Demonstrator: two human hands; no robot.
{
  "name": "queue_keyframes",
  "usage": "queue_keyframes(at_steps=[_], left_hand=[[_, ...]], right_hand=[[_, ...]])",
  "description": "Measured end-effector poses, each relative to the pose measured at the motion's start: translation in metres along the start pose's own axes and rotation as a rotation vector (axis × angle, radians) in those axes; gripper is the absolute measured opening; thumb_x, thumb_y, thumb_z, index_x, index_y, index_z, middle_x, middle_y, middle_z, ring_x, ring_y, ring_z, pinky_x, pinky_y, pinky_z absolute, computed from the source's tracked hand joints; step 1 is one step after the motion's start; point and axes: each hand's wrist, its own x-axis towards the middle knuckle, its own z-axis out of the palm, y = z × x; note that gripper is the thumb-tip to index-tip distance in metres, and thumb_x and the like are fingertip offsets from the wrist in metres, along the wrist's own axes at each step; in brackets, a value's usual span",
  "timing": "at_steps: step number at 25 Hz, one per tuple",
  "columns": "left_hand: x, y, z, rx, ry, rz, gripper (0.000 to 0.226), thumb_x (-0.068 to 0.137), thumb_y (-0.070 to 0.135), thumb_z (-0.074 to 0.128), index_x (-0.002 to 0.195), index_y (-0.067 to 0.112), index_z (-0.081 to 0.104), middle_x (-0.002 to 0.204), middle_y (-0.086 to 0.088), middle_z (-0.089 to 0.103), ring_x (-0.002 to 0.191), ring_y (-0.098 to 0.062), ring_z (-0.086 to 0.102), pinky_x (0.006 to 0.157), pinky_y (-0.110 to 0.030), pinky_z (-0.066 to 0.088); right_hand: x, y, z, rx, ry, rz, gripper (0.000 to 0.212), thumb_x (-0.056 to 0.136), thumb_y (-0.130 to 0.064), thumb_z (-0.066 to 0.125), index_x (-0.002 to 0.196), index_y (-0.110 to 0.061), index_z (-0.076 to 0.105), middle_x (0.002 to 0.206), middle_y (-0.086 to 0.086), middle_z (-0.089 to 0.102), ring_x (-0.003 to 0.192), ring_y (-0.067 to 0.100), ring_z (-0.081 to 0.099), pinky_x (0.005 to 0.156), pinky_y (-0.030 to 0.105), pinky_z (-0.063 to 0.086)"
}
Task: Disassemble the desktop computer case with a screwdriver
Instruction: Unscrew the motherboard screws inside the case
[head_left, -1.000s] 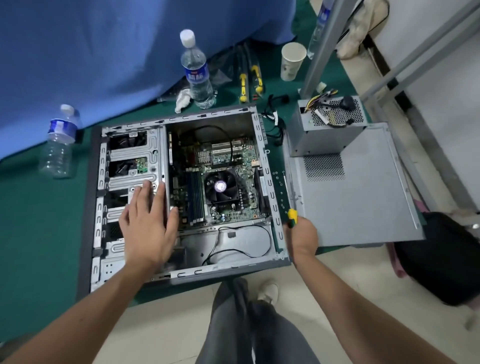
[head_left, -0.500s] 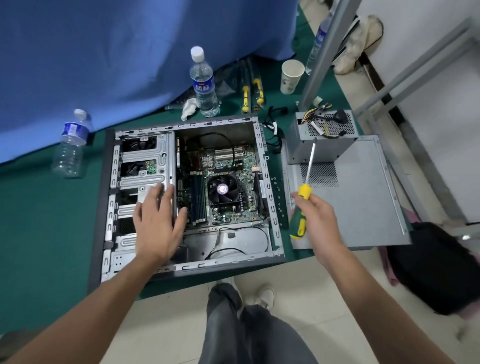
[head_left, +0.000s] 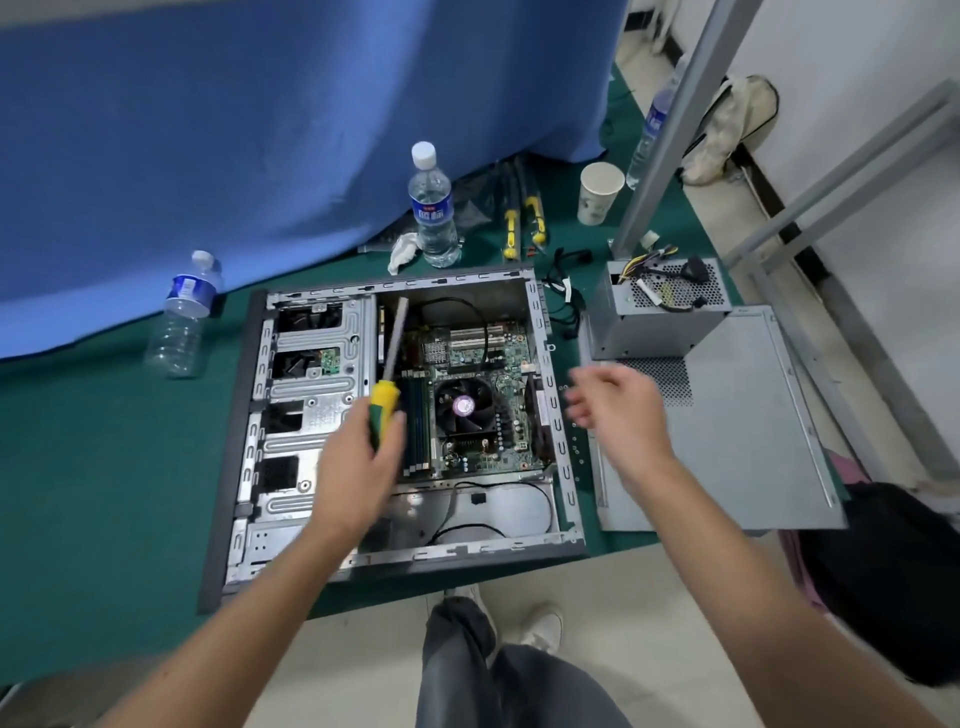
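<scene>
- Left hand (head_left: 358, 462) grips the screwdriver (head_left: 385, 371) (shaft toward 12 o'clock) over the open computer case (head_left: 545, 332)
- Right hand (head_left: 618, 410), at the left hand's 3 o'clock, is loosely spread and holds nothing

Makeshift repair workshop — green-matted bench (head_left: 104, 467), blue curtain (head_left: 260, 130).

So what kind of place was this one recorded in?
Probably a makeshift indoor repair or recording workstation: an opened desktop computer case lies on a green-covered table, a blue curtain hangs behind it, and the removed power supply sits beside spare screwdrivers.
</scene>
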Motion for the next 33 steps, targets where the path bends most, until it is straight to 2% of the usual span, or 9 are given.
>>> queue_keyframes(at_steps=[2, 4, 7, 9, 15, 21, 25, 29, 33], left_hand=[[0.018, -0.016, -0.01, 0.223, 0.124, 0.016, 0.021, 0.103, 0.037, 0.044, 0.084, 0.027, 0.044, 0.068, 0.003, 0.052, 0.056, -0.014, 0.048, 0.049, -0.028, 0.034], [0.036, -0.028, -0.009, 0.39, 0.188, 0.098, 0.018, 0.104, 0.034, 0.041, 0.092, 0.021, 0.048, 0.077, 0.0, 0.053, 0.068, -0.019, 0.048, 0.058, -0.031, 0.036], [0.053, -0.043, 0.002, 0.594, 0.273, 0.211, 0.03, 0.103, 0.026, 0.043, 0.12, 0.004, 0.053, 0.095, -0.011, 0.052, 0.085, -0.021, 0.04, 0.073, -0.039, 0.04], [0.056, -0.05, 0.007, 0.647, 0.332, 0.242, 0.036, 0.103, 0.026, 0.04, 0.125, 0.0, 0.052, 0.098, -0.016, 0.052, 0.088, -0.026, 0.04, 0.075, -0.044, 0.041], [0.06, -0.058, 0.011, 0.621, 0.383, 0.244, 0.04, 0.098, 0.034, 0.039, 0.123, 0.005, 0.052, 0.095, -0.012, 0.053, 0.084, -0.021, 0.041, 0.07, -0.039, 0.038], [0.058, -0.053, 0.011, 0.613, 0.354, 0.238, 0.042, 0.096, 0.029, 0.041, 0.123, 0.001, 0.056, 0.096, -0.015, 0.056, 0.083, -0.019, 0.038, 0.069, -0.038, 0.038], [0.06, -0.051, 0.011, 0.611, 0.335, 0.215, 0.042, 0.096, 0.03, 0.041, 0.122, 0.001, 0.057, 0.096, -0.014, 0.056, 0.083, -0.015, 0.036, 0.068, -0.037, 0.04], [0.058, -0.049, 0.005, 0.59, 0.298, 0.236, 0.033, 0.1, 0.024, 0.047, 0.123, 0.004, 0.057, 0.094, -0.008, 0.053, 0.084, -0.01, 0.032, 0.069, -0.03, 0.033], [0.071, -0.059, -0.014, 0.551, 0.199, 0.396, 0.035, 0.101, 0.025, 0.049, 0.129, 0.004, 0.054, 0.097, -0.009, 0.052, 0.085, -0.014, 0.039, 0.07, -0.029, 0.034]], right_hand=[[0.02, 0.033, -0.016, -0.116, 0.087, 0.146, 0.014, 0.096, -0.015, 0.057, 0.1, -0.011, 0.069, 0.09, -0.001, 0.07, 0.069, 0.009, 0.065, 0.064, 0.021, 0.052], [0.037, 0.066, -0.01, -0.281, -0.041, 0.26, 0.015, 0.097, -0.013, 0.056, 0.102, -0.008, 0.07, 0.101, 0.001, 0.069, 0.072, 0.014, 0.066, 0.07, 0.028, 0.056], [0.064, 0.09, 0.012, -0.406, -0.078, 0.217, 0.017, 0.095, -0.008, 0.057, 0.104, -0.006, 0.071, 0.1, 0.007, 0.069, 0.082, 0.023, 0.067, 0.079, 0.035, 0.057], [0.085, 0.096, 0.024, -0.484, -0.047, 0.189, 0.015, 0.095, -0.009, 0.058, 0.101, -0.005, 0.071, 0.093, 0.007, 0.069, 0.08, 0.024, 0.064, 0.074, 0.031, 0.052], [0.11, 0.111, 0.048, -0.614, -0.006, 0.215, 0.032, 0.09, 0.01, 0.032, 0.095, 0.003, 0.062, 0.098, 0.019, 0.065, 0.09, 0.028, 0.06, 0.088, 0.046, 0.052], [0.109, 0.101, 0.043, -0.687, -0.047, 0.178, 0.026, 0.092, 0.011, 0.037, 0.084, -0.004, 0.056, 0.093, 0.016, 0.063, 0.08, 0.026, 0.057, 0.074, 0.036, 0.051], [0.093, 0.089, 0.022, -0.581, -0.1, 0.149, 0.015, 0.094, -0.017, 0.061, 0.082, -0.007, 0.063, 0.084, 0.007, 0.068, 0.074, 0.02, 0.066, 0.067, 0.028, 0.055], [0.057, 0.053, -0.011, -0.366, -0.154, 0.153, 0.02, 0.101, -0.027, 0.041, 0.088, -0.015, 0.049, 0.087, 0.007, 0.058, 0.075, 0.02, 0.062, 0.074, 0.039, 0.055], [0.012, 0.007, -0.019, -0.316, -0.154, -0.003, 0.028, 0.1, -0.023, 0.032, 0.076, -0.015, 0.043, 0.071, 0.002, 0.044, 0.057, 0.012, 0.041, 0.054, 0.03, 0.034]])
